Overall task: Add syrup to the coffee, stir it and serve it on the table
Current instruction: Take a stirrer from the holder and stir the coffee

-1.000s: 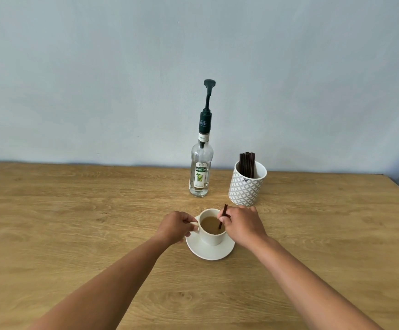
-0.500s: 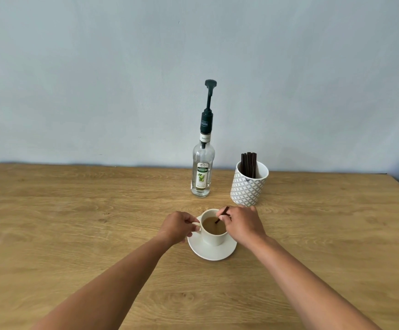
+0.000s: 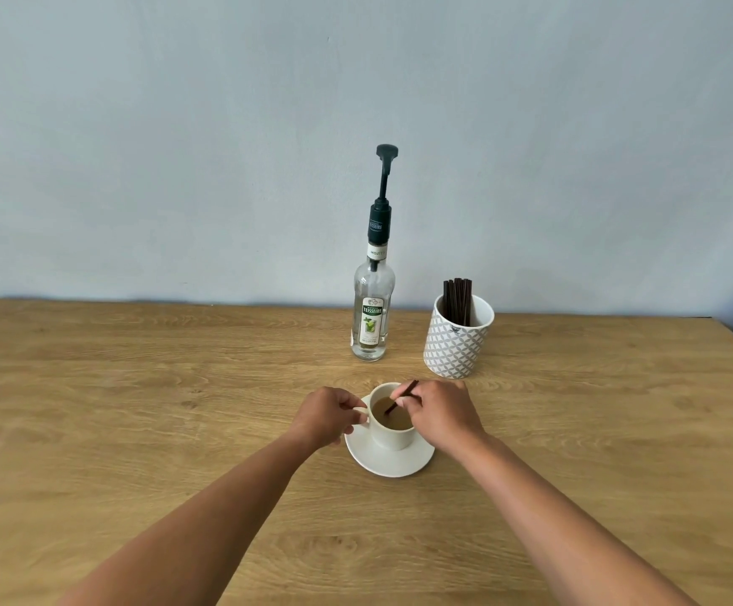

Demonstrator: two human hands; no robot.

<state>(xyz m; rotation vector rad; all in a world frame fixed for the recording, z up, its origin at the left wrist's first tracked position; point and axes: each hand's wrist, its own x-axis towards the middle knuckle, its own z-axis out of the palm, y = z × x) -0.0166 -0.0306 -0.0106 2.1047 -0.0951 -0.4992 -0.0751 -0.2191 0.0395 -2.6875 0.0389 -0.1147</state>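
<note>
A white cup [image 3: 393,437] of light brown coffee stands on a white saucer [image 3: 393,463] in the middle of the wooden table [image 3: 137,408]. My left hand [image 3: 327,415] pinches the cup's handle from the left. My right hand [image 3: 436,415] holds a thin dark stir stick [image 3: 401,396], tilted, with its lower end in the coffee. A clear syrup bottle [image 3: 372,317] with a tall black pump stands upright behind the cup.
A white patterned holder [image 3: 456,343] with several dark stir sticks stands to the right of the bottle, just behind my right hand. A pale wall rises behind the table. The table's right edge shows at the far right.
The stir stick has tipped lower and its end has moved left inside the coffee. My left hand has stayed on the cup's handle.
</note>
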